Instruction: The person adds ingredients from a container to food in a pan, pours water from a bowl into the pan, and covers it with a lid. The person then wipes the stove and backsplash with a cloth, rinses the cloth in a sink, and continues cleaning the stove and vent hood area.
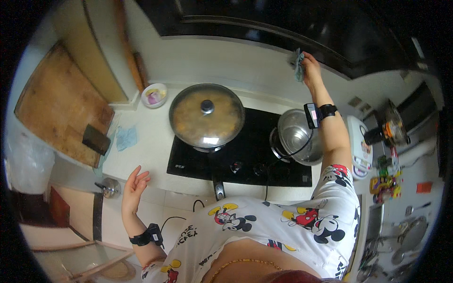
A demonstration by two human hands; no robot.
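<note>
My right hand (311, 69) is raised at the wall behind the stove, shut on a crumpled blue-green cloth (299, 66). The cloth lies at the wall's surface, just below the dark range hood (279, 24). Over the floor, left of the stove, my left hand (136, 185) hangs with its fingers loosely apart and nothing in it. A large pan (191, 122) under a glass lid with a black knob sits on the left burner of the black gas hob (247, 152). The lid is fogged and brownish food shows through. On the right burner area stands a shiny steel pot (297, 131), tilted.
A white bowl (154, 95) with pieces of food stands left of the pan. A blue cloth (126, 138) lies on the counter near a wooden board (63, 102) and a cleaver (96, 139). A white rice cooker (359, 141) stands right of my right arm; a wristband cable crosses the hob.
</note>
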